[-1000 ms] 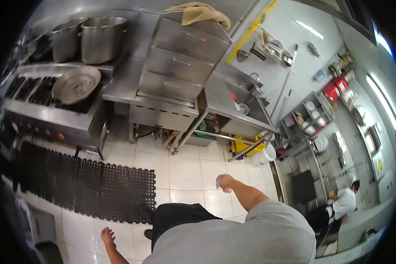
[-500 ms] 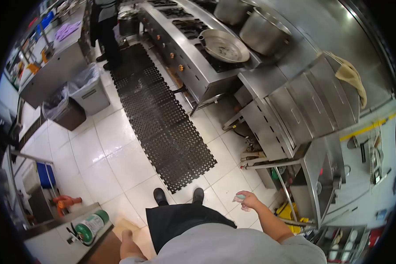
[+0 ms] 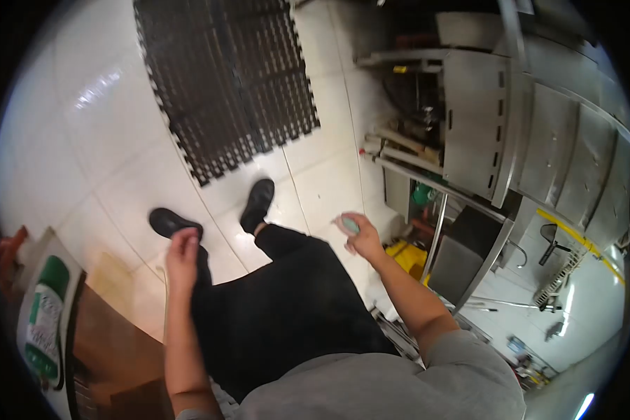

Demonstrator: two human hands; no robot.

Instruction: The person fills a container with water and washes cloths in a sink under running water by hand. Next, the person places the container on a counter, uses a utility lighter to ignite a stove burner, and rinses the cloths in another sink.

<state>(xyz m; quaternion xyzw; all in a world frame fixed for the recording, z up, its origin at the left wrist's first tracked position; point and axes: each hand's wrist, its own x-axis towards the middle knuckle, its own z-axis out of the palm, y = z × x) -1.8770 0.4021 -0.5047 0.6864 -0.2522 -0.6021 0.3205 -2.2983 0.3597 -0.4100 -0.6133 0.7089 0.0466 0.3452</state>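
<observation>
My right hand [image 3: 360, 238] is closed around a small pale-green object [image 3: 351, 224], its kind too blurred to make out. It is in the air to the right of my black apron [image 3: 287, 301], above the tiled floor. My left hand [image 3: 183, 253] is raised in front of the apron's left edge, near my left shoe [image 3: 175, 222]. Its fingers are loosely bent and slightly smeared by motion, with nothing visible in them.
A black perforated rubber mat [image 3: 231, 77] lies on white floor tiles [image 3: 112, 168]. Steel kitchen units [image 3: 476, 126] and a steel-framed stand [image 3: 462, 259] line the right side. At lower left, a green-and-white canister [image 3: 45, 322] is by a brown panel [image 3: 112, 336].
My view has tipped down and moved closer to the mat's near end; the stove and other person are out of frame. My left hand has come up and forward. My feet have shifted apart.
</observation>
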